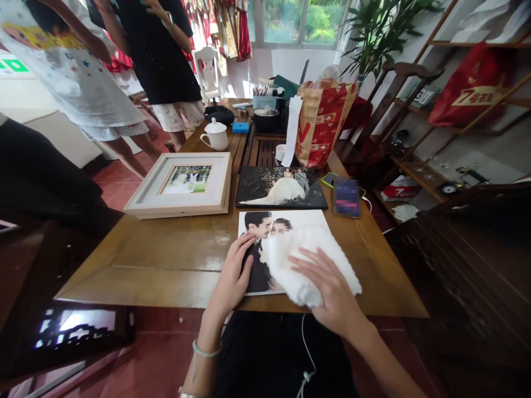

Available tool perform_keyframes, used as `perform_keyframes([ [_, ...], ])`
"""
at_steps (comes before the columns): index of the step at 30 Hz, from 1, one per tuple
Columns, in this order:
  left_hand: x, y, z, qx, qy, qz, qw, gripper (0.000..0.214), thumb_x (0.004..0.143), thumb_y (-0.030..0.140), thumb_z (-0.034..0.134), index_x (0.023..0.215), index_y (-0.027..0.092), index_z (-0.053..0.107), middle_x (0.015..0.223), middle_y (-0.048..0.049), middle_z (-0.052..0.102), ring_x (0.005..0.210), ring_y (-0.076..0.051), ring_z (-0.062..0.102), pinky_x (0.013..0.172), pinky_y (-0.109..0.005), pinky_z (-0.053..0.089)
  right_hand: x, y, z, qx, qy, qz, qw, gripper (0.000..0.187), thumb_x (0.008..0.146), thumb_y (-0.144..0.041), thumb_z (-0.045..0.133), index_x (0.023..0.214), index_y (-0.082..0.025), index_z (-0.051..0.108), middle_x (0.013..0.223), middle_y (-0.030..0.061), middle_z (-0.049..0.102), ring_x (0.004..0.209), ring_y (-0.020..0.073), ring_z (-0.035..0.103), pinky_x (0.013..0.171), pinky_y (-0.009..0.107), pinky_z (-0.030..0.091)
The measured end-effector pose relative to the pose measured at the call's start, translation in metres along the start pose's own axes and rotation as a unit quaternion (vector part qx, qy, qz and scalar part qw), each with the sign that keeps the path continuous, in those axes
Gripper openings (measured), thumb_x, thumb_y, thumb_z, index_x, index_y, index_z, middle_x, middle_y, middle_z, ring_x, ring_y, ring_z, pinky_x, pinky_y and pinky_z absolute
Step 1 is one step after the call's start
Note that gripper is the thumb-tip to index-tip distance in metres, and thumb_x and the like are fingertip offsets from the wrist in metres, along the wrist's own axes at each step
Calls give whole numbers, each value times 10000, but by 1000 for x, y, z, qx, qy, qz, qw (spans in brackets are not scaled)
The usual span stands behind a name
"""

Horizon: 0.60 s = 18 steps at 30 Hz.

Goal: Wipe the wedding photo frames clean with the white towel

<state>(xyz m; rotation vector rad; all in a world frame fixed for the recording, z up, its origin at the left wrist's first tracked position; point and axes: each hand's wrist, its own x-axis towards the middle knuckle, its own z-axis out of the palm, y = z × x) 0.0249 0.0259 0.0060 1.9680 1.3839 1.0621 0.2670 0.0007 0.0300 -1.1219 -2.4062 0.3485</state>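
A wedding photo panel of a couple lies flat near the table's front edge. My left hand rests on its left side, fingers stretched out. On the panel's right part is a bunched white cloth, which hides much of the picture. My right hand lies flat on this cloth with its fingers spread; the thumb is hard to make out. Just behind, a dark photo panel shows a figure in a long white dress. To the left lies a pale framed photo.
On the wooden table stand a lidded white cup, a blue box and a red-and-brown paper bag. A phone lies at the right. Several people stand at the left; a wooden chair and shelves are at the right.
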Motion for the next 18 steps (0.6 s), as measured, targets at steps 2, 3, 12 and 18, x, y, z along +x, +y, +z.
perform_keyframes([
  [2,0,1,0,-5,-2,-3,1000,344,969,193,373,1297,222,476,1407,-94,437,1358,-230,352,1148,-485,272,3,19,-4,-19,40,62,997,704,570,-90,431,1260,-182,538,1321,56,580,1324,261,390,1140,530,188],
  [3,0,1,0,-7,-2,-4,1000,344,969,195,372,1295,221,479,1406,-94,439,1358,-232,353,1148,-484,273,5,28,-7,-32,58,92,994,701,583,-88,434,1270,-187,529,1319,58,580,1316,262,402,1136,530,201],
  [12,2,3,-1,-34,11,-11,999,346,989,231,319,1275,210,512,1393,-93,463,1348,-231,375,1151,-477,267,45,16,6,-139,27,137,980,667,691,-204,572,1353,-224,493,1425,91,463,1358,349,282,1116,603,132],
  [18,3,6,-7,-102,26,-43,994,331,995,272,336,1224,202,564,1375,-90,498,1302,-232,438,1127,-443,310,34,-52,20,-39,-62,5,997,752,636,-130,533,1380,-216,458,1465,78,413,1409,301,175,1149,551,17],
])
